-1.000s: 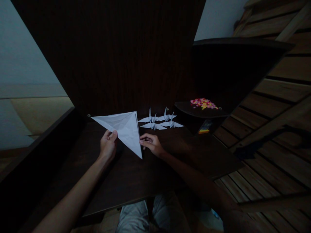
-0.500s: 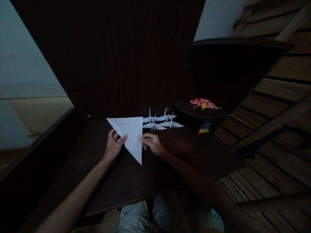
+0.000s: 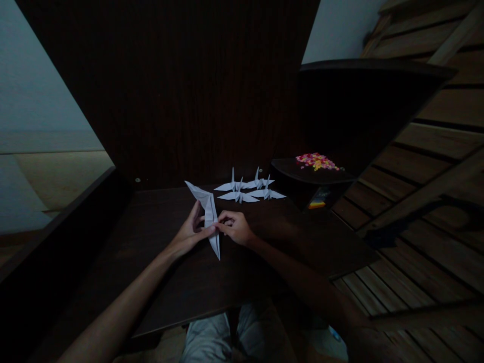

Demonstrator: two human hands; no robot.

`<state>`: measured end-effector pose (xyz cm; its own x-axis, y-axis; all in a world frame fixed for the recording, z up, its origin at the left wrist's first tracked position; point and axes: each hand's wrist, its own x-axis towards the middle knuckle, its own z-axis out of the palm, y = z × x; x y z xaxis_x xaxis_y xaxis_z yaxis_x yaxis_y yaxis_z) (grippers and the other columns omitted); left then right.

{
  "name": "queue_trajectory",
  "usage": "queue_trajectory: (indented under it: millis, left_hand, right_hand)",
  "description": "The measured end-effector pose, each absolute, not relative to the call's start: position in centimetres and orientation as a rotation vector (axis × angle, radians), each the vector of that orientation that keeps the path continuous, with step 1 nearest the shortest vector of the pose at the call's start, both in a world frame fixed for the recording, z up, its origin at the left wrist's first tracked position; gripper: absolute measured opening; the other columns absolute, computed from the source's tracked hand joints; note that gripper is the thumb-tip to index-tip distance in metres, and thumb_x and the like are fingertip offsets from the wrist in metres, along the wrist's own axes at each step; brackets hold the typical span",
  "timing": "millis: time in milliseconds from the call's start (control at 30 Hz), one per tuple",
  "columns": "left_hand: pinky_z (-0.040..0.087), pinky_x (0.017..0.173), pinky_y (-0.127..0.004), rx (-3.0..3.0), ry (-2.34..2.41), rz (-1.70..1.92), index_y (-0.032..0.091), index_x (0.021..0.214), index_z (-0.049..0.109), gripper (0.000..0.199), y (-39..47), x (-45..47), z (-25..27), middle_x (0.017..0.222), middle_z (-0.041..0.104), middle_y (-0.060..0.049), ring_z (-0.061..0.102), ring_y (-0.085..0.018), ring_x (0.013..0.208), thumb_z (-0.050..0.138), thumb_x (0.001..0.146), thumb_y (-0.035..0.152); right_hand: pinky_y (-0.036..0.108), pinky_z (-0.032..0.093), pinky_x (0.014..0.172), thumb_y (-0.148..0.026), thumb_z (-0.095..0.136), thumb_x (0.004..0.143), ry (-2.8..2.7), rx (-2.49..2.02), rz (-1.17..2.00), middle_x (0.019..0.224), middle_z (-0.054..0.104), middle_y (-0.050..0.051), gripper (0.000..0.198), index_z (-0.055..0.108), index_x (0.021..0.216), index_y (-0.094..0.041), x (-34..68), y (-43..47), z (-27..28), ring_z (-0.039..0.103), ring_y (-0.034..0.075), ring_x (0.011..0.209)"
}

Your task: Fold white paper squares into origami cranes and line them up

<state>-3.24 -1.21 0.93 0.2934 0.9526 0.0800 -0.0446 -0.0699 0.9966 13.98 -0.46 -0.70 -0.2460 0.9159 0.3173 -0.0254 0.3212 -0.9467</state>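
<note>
A sheet of white folded paper [image 3: 208, 207] stands partly opened between my hands above the dark desk [image 3: 166, 287], its upper corner pointing left and its lower tip towards me. My left hand [image 3: 194, 229] grips it from the left, thumb across the paper's lower part. From the right, my right hand [image 3: 235, 227] pinches its right edge with thumb and curled fingers, close to the left thumb tip. Just beyond my right hand, several white paper cranes [image 3: 239, 195] sit in two rows on the desk.
A raised corner shelf [image 3: 291, 169] at the right bears a pile of small pink, red and yellow pieces [image 3: 317, 161]. Below it is a small dark packet with a yellow-orange edge [image 3: 318, 197]. A dark panel [image 3: 189, 101] rises behind the desk; a side board [image 3: 75, 217] borders its left.
The paper has gone from a broad flat triangle to a narrower, partly opened shape. My left hand has moved right and lower, bringing its thumb close to my right fingers.
</note>
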Motion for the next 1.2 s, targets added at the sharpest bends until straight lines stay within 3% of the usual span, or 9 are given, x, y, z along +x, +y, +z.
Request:
queue_trajectory:
  millis: [67, 133, 233, 333, 567, 767, 900, 1000, 1200]
  left_hand:
    - [0.044, 0.097, -0.038, 1.419, 0.916, 1.021, 0.022, 0.146, 0.021, 0.105, -1.6, -3.0, 1.1, 0.145, 0.037, -0.015, 0.045, -0.03, 0.125, 0.079, 0.06, 0.036]
    - [0.045, 0.095, -0.039, 1.452, 0.949, 0.999, 0.02, 0.141, 0.032, 0.096, -1.9, -2.9, 1.4, 0.13, 0.054, -0.014, 0.052, -0.03, 0.117, 0.08, 0.059, 0.035]
    - [0.05, 0.087, -0.04, 1.426, 1.073, 0.99, 0.015, 0.117, 0.055, 0.07, -2.2, -3.0, 1.7, 0.102, 0.068, -0.01, 0.062, -0.03, 0.099, 0.08, 0.056, 0.038]
    - [0.051, 0.083, -0.041, 1.36, 1.142, 1.037, 0.013, 0.097, 0.062, 0.054, -1.9, -3.3, 1.6, 0.091, 0.069, -0.009, 0.064, -0.03, 0.091, 0.079, 0.054, 0.04]
    - [0.048, 0.083, -0.034, 1.036, 1.153, 1.494, 0.015, 0.087, 0.063, 0.039, 0.1, -4.2, 0.8, 0.089, 0.069, -0.006, 0.062, -0.025, 0.093, 0.077, 0.056, 0.035]
    - [0.047, 0.061, -0.027, 0.912, 1.209, 1.668, 0.017, 0.061, 0.057, 0.025, 1.5, -5.9, 1.6, 0.061, 0.06, 0.001, 0.059, -0.016, 0.065, 0.075, 0.057, 0.035]
    - [0.048, 0.06, -0.027, 0.973, 1.237, 1.62, 0.016, 0.068, 0.062, 0.024, 1.9, -6.9, 2.0, 0.069, 0.065, -0.001, 0.061, -0.017, 0.067, 0.077, 0.055, 0.031]
    - [0.05, 0.061, -0.03, 1.049, 1.255, 1.501, 0.015, 0.072, 0.065, 0.028, 2.0, -7.4, 2.0, 0.077, 0.07, -0.006, 0.064, -0.021, 0.071, 0.078, 0.054, 0.033]
    - [0.054, 0.071, -0.035, 1.108, 1.225, 1.313, 0.013, 0.089, 0.067, 0.045, 2.3, -7.9, 1.6, 0.087, 0.073, -0.009, 0.068, -0.025, 0.08, 0.081, 0.049, 0.028]
  right_hand:
    - [0.018, 0.038, 0.045, -0.041, 0.074, 0.066, -1.597, -0.796, 1.076, 0.065, 0.055, -0.001, 0.03, 0.06, 0.063, -0.015, 13.9, -0.4, -0.8, 0.049, 0.008, 0.054]
    - [0.018, 0.04, 0.047, -0.042, 0.073, 0.067, -1.631, -0.753, 1.05, 0.069, 0.055, 0.0, 0.03, 0.06, 0.063, -0.015, 13.9, -0.4, -0.8, 0.051, 0.01, 0.061]
    - [0.018, 0.043, 0.047, -0.042, 0.074, 0.067, -1.628, -0.718, 1.097, 0.075, 0.054, 0.001, 0.031, 0.059, 0.064, -0.016, 13.9, -0.5, -0.8, 0.052, 0.009, 0.062]
    - [0.019, 0.047, 0.048, -0.042, 0.073, 0.068, -1.583, -0.732, 1.123, 0.075, 0.053, 0.0, 0.03, 0.057, 0.066, -0.016, 13.9, -0.5, -0.7, 0.054, 0.009, 0.059]
    - [0.024, 0.053, 0.049, -0.045, 0.072, 0.066, -1.346, -0.841, 1.097, 0.066, 0.056, -0.002, 0.034, 0.053, 0.066, -0.018, 14.2, 0.0, -0.6, 0.057, 0.011, 0.054]
    - [0.025, 0.054, 0.047, -0.043, 0.072, 0.062, -1.156, -0.872, 1.064, 0.063, 0.055, -0.002, 0.031, 0.052, 0.061, -0.019, 15.0, 1.1, -0.1, 0.057, 0.012, 0.058]
    - [0.025, 0.053, 0.047, -0.038, 0.071, 0.06, -1.08, -0.894, 1.097, 0.063, 0.057, -0.002, 0.03, 0.049, 0.058, -0.019, 15.7, 1.7, -0.1, 0.057, 0.012, 0.057]
    - [0.027, 0.054, 0.053, -0.034, 0.07, 0.06, -1.091, -0.919, 1.15, 0.071, 0.062, 0.0, 0.023, 0.056, 0.069, -0.018, 16.0, 2.0, -0.4, 0.061, 0.015, 0.064]
    - [0.035, 0.048, 0.093, -0.024, 0.069, 0.064, -1.167, -1.062, 0.988, 0.103, 0.069, 0.007, 0.039, 0.061, 0.102, -0.017, 16.1, 2.3, -1.0, 0.061, 0.021, 0.103]
